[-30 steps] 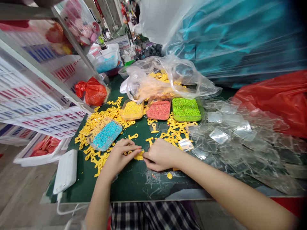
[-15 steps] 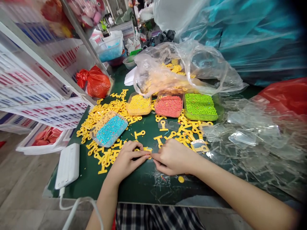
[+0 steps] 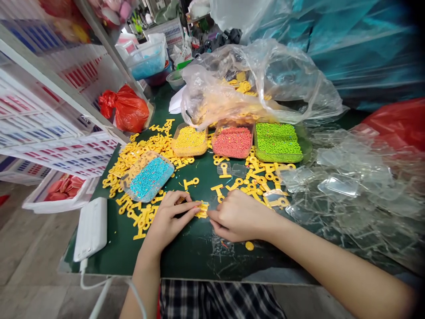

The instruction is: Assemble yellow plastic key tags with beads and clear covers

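Observation:
Between my hands, a small yellow key-shaped plastic piece (image 3: pixel 202 209) lies on the dark green work mat (image 3: pixel 109 248). My left hand (image 3: pixel 169 217) pinches its left part with the fingertips, and my right hand (image 3: pixel 239 216) presses its right end with the fingers. Loose yellow key-shaped pieces (image 3: pixel 142 217) are strewn to the left of my left hand. More lie beyond my right hand (image 3: pixel 255 184). A yellow disc (image 3: pixel 249 245) sits below my right hand. Shallow trays of blue beads (image 3: pixel 151 178), yellow beads (image 3: pixel 190 141), coral beads (image 3: pixel 232 141) and green beads (image 3: pixel 278 142) stand farther ahead.
A clear plastic bag (image 3: pixel 262 84) holding yellow pieces lies behind the trays. Clear plastic squares (image 3: pixel 338 186) are heaped at the right. A white power bank (image 3: pixel 90 229) with a cable rests at the mat's left edge, below white shelving (image 3: pixel 49 93) and a red bag (image 3: pixel 128 110).
The view has tilted and shifted, so the table sits higher in the frame. My hands stay close together, and the yellow piece between them shows more fully than before.

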`<state>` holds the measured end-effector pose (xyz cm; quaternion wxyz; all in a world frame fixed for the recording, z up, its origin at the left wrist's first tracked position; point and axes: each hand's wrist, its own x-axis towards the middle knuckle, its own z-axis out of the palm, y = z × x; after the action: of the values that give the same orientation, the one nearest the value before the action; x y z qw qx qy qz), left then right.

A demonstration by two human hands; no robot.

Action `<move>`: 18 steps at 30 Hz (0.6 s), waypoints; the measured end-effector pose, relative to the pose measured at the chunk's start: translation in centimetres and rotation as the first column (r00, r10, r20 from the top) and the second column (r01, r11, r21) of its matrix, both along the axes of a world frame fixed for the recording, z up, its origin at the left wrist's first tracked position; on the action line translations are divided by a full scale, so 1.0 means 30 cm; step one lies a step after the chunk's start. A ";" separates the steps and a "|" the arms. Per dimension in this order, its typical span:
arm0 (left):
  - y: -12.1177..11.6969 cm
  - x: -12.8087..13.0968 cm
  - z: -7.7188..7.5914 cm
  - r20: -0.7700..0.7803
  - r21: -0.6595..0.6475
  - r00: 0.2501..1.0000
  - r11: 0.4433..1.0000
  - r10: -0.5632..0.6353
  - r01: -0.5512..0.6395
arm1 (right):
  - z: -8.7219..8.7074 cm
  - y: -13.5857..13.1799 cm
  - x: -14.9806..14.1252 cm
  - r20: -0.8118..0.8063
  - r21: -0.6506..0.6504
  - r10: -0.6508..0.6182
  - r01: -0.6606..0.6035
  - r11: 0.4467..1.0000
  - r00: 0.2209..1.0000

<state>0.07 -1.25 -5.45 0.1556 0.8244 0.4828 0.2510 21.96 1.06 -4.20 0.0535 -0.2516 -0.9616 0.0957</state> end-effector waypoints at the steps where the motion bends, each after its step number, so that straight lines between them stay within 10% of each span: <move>1: 0.000 0.002 0.002 -0.001 0.015 1.000 1.000 -0.006 0.006 | 0.001 0.000 0.000 -0.015 -0.017 -0.008 0.008 1.000 1.000; 4: -0.004 0.012 0.010 0.022 0.082 0.999 0.996 -0.049 0.047 | 0.001 0.002 -0.005 -0.128 -0.184 -0.153 0.128 0.975 0.980; 6: -0.008 0.020 0.016 0.052 0.161 0.996 0.985 -0.075 0.065 | -0.006 0.003 -0.016 -0.249 -0.468 -0.370 0.223 0.855 0.895; 10: -0.014 0.033 0.024 0.091 0.276 0.991 0.958 -0.100 0.071 | -0.032 -0.008 -0.053 -0.279 -0.957 -0.756 -0.101 0.274 0.592; 13: -0.014 0.034 0.019 0.093 0.286 0.989 0.954 -0.118 0.087 | -0.046 -0.024 -0.071 -0.227 -0.904 -0.836 -0.427 -0.010 0.500; 18: -0.013 0.024 0.010 0.104 0.275 0.989 0.959 -0.103 0.071 | -0.045 -0.033 -0.068 -0.129 -0.820 -0.848 -0.536 -0.200 0.513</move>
<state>0.79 -1.64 -5.17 0.0804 0.8422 0.3972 0.3558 19.91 0.07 -5.56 0.2928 -0.2783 -0.2763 0.8721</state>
